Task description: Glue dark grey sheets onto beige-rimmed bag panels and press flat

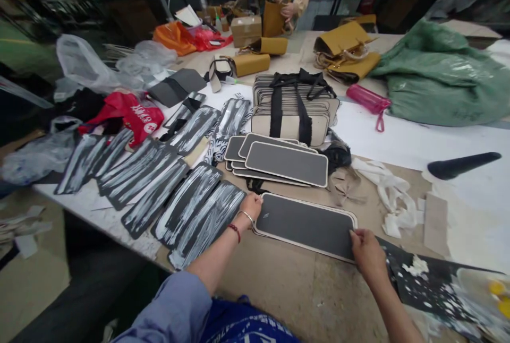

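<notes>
A dark grey rounded panel with a beige border (305, 226) lies on the table in front of me, with another beige edge showing beneath it. My left hand (251, 206) pinches its upper left corner. At the right end, my right hand (366, 250) grips the edge between thumb and fingers. Just behind lies a loose stack of similar panels (287, 163). Farther back, a bundle of panels (292, 120) is tied with black straps. To my left, several dark panels streaked with white paste (207, 221) are spread out, partly overlapping.
A black-handled tool (464, 165) lies at right, near white cloth scraps (392, 194). A paste-spotted black sheet (430, 279) and a yellow-capped container (486, 290) sit front right. A green sack (442, 80), pink pouch (367, 100) and mustard bags (346, 48) stand behind; a co-worker handles one.
</notes>
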`<control>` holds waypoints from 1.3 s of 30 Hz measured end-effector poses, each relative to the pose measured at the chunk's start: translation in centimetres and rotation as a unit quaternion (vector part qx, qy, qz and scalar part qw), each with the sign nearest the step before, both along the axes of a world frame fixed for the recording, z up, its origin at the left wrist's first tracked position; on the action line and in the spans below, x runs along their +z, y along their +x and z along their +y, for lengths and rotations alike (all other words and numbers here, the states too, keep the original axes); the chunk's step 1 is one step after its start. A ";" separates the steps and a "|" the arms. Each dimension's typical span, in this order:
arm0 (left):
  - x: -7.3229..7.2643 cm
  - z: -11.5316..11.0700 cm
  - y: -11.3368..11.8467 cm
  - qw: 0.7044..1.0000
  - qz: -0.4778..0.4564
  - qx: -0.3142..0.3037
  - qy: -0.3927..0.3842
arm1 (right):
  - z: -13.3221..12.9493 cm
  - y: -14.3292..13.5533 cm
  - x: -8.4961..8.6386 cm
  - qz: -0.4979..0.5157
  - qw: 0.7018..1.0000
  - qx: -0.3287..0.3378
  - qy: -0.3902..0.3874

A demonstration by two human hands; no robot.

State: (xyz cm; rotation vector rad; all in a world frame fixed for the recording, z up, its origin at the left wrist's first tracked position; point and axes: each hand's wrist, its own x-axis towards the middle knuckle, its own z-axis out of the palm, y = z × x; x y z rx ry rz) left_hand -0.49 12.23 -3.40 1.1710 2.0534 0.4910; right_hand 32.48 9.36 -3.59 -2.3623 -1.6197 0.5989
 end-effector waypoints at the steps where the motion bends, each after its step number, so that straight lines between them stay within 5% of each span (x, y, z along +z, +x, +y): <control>1: 0.0 0.0 0.0 1.000 -0.001 0.001 0.000 | 0.0 0.0 0.0 -0.001 1.000 0.000 -0.002; 12: -0.5 -0.4 0.0 0.998 0.022 -0.001 0.061 | -0.3 -0.7 0.0 -0.034 0.999 0.018 0.030; 18: 0.8 -3.0 -0.6 0.983 0.073 -0.014 0.170 | -0.5 -0.9 -0.2 -0.039 0.999 0.013 0.033; 21: 1.3 -5.0 0.7 0.960 0.097 -0.113 0.237 | -0.4 -0.8 -0.3 -0.047 0.999 0.010 0.026; 25: 1.0 -6.3 3.1 0.869 0.182 -0.333 0.316 | -0.4 -0.8 -0.4 -0.048 0.998 0.015 0.025; 28: 0.8 -6.1 4.2 0.825 0.202 -0.438 0.294 | -0.4 -0.7 -0.5 -0.038 0.999 0.011 0.018; 39: -0.3 -5.2 4.1 0.809 0.218 -0.485 0.249 | -1.0 -1.6 0.0 -0.051 0.998 -0.003 0.036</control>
